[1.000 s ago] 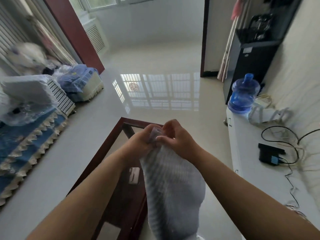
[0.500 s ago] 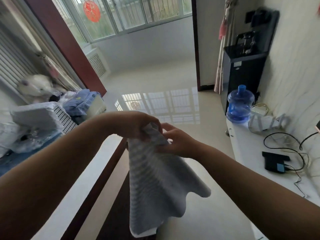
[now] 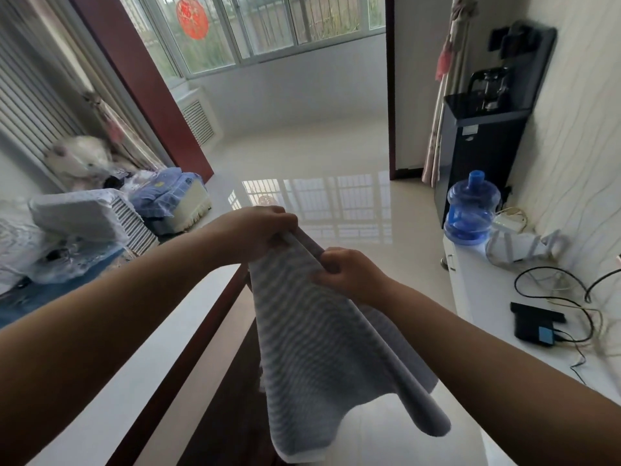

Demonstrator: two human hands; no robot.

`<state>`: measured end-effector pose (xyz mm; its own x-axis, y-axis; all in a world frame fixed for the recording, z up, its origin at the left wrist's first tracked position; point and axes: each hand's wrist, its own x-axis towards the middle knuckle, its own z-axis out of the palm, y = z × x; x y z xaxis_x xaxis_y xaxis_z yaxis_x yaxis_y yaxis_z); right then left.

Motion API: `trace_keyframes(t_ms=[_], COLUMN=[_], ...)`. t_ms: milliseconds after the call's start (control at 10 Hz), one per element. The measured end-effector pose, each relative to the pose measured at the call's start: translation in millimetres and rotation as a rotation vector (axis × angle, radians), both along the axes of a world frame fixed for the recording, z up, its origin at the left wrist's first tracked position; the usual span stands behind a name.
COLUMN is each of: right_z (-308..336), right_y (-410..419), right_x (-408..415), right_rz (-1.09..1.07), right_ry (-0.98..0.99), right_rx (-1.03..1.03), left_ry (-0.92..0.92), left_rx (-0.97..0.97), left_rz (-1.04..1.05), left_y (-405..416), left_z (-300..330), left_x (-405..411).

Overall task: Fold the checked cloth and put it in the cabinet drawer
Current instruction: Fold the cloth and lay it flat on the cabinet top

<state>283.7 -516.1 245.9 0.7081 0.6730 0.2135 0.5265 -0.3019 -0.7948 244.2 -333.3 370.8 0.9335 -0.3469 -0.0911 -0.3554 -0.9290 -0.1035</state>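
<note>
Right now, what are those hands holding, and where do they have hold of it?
Both the left hand and right hand grip the checked cloth along its top edge; the rest hangs free.

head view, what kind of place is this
Likely a home living room: a water dispenser with a blue water jug beside it, a glossy tiled floor, and a glazed balcony window.

A blue water jug [image 3: 472,213] stands beside a black dispenser [image 3: 477,142]. A black box [image 3: 534,326] with cables [image 3: 551,280] lies on a white counter [image 3: 487,297].
</note>
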Motion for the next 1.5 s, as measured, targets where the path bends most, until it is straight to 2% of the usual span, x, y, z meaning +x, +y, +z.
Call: trace_keyframes(t_ms=[200,300,400,500,600,700,800,900,1000,1200,1300,1400,1500], right_z=[-52,-88,-116,-129,-128,-113,-87,-57,-39,-17,-11,-10,-11], right_y=[-33,-44,-50,-50,-47,-48,-54,-57,-51,-44,-42,-37,-33], right_x=[9,10,13,22,32,48,74,101,114,121,121,118,119], right_rz=[-0.096,-0.223,-0.340,-0.467,-0.552,-0.565,-0.546,-0.493,-0.410,-0.399,-0.445,-0.529,-0.633], right_ry=[0.009,-0.001,0.072,0.164,0.134,0.018,-0.016,-0.042,-0.037,0.023,0.030,0.094,0.149], right_rx=[-0.436,-0.539,-0.548,-0.437,-0.360,-0.352,-0.366,-0.429,-0.558,-0.686,-0.710,-0.685,-0.684], left_ry=[-0.154,-0.230,-0.273,-0.313,-0.407,-0.521,-0.551,-0.437,-0.233,0.041,0.150,0.222,0.409], left_rx=[-0.185,-0.212,-0.247,-0.269,-0.259,-0.193,-0.086,-0.036,-0.043,-0.080,-0.134,-0.336,-0.515], left_rz=[0.024,0.033,0.004,-0.054,-0.048,0.021,0.182,0.222,0.359,0.215,0.277,0.168,0.296], left_y=[27,25,21,21,26,44,78,110,126,112,101,60,9], left_z=[11,19,27,37,50,55,33,-13,-67,-143,-182,-197,-194], left_x=[18,26,31,37,39,38,32,16,-2,-25,-20,-20,-18])
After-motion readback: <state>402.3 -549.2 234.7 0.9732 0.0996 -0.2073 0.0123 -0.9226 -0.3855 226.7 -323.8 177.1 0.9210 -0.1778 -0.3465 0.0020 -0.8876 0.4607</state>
